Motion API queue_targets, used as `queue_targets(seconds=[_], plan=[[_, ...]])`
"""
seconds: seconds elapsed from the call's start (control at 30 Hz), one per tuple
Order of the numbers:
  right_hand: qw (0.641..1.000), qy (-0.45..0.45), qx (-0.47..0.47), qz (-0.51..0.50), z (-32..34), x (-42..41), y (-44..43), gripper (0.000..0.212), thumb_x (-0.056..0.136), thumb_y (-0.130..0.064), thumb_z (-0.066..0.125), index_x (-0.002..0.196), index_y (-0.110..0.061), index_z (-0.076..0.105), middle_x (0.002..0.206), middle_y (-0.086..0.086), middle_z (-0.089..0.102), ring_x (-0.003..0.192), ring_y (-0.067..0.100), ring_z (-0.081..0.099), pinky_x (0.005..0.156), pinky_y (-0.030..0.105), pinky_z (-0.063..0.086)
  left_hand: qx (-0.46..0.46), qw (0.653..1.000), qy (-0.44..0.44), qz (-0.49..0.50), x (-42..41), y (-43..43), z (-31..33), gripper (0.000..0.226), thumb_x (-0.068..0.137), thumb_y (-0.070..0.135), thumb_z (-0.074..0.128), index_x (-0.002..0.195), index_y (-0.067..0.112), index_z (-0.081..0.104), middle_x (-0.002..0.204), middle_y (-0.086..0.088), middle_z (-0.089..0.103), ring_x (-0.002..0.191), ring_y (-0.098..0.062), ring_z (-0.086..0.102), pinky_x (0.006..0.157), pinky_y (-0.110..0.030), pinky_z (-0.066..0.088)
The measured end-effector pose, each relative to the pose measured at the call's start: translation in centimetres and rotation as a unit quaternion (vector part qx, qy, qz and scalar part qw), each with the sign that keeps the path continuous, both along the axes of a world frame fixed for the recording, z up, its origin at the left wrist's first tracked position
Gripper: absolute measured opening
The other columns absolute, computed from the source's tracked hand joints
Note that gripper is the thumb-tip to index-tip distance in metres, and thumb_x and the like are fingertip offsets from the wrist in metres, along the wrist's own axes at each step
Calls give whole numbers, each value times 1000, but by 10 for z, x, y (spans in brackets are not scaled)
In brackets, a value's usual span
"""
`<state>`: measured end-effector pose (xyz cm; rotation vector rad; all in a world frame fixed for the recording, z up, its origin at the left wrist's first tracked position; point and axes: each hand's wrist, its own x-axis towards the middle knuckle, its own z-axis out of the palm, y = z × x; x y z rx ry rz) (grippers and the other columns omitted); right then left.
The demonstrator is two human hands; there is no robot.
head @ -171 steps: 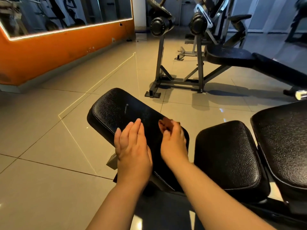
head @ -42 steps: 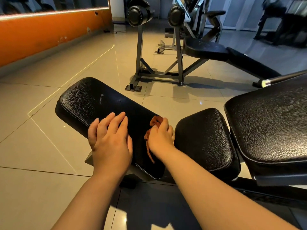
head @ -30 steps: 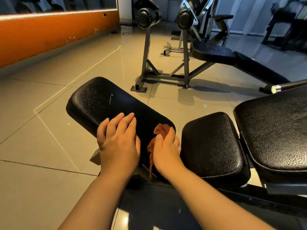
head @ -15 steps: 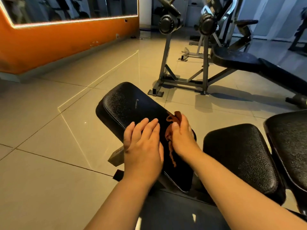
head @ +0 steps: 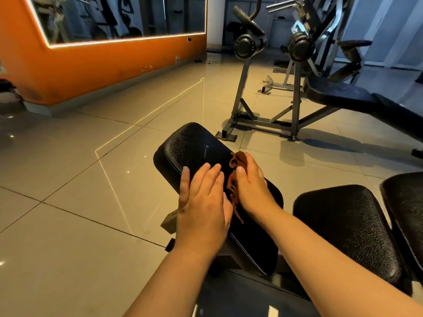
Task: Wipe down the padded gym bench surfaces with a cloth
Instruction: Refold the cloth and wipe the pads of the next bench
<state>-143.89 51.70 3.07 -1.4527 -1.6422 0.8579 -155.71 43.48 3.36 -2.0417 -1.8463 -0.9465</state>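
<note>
Tiles (head: pixel 68 213), pale and glossy, are spread across most of the view, and thin bright lines are reflected on them. At the upper left an orange wall (head: pixel 91 65) is seen, with a mirror (head: pixel 114 17) edged by a lit strip set into it. Farther back on the right a grey steel rack (head: pixel 296 99) is stood on the floor, and a dark bench (head: pixel 338 94) is set just beside it. Nearest the camera three black padded surfaces are ranged side by side: a long pad (head: pixel 196 147) in the middle, angled away to the left, a seat pad (head: pixel 343 225) just beside it on the right, and a third pad (head: pixel 405 207) cut off by the right edge. The left hand (head: pixel 203 202) is laid flat on the long pad at its left edge, fingers straight and held together, with nothing gripped. The right hand (head: pixel 254 188) is pressed on the same pad near its right edge, its fingers bent over a rust-brown cloth (head: pixel 235 159) that is bunched beneath them; a thin tail of the cloth is trailed back between the two hands. Compared with half a second earlier, both hands are found in much the same places and the cloth is kept under the right hand. Compared with nearly six seconds earlier, more of the cloth is exposed, only a small fold having been shown at the fingertips then.
</note>
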Motion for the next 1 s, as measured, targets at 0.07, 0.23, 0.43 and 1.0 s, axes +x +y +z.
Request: queue_targets(seconds=[0.07,0.23,0.43,1.0], plan=[[999,-3,27,39,1,-2,-23,52,105,-44,35,154,-46,19,161,-8,25,146,15,25,120,46,28,2,1000,-3,13,-2,1,3,52,95,34,37,137,12,58,145,-2,53,144,-18,37,123,-46,10],[996,-31,40,74,-9,16,-28,53,102,-53,30,153,-48,18,156,-11,33,143,14,31,118,48,32,-11,1000,22,15,-4,4,4,53,95,36,35,139,14,56,146,1,53,144,-19,36,122,-46,11],[996,26,36,74,11,-23,-31,53,102,-50,36,153,-46,21,158,-10,28,145,16,29,117,49,33,23,999,-28,8,-12,0,5,51,95,30,36,137,12,57,148,-2,50,145,-19,36,123,-42,11],[988,12,69,141,21,-14,-9,56,100,-36,42,154,-42,28,152,-12,39,134,5,45,113,39,42,62,986,-120,93,-10,4,5,59,94,25,28,149,9,40,160,-1,31,152,-7,0,123,-37,0]])
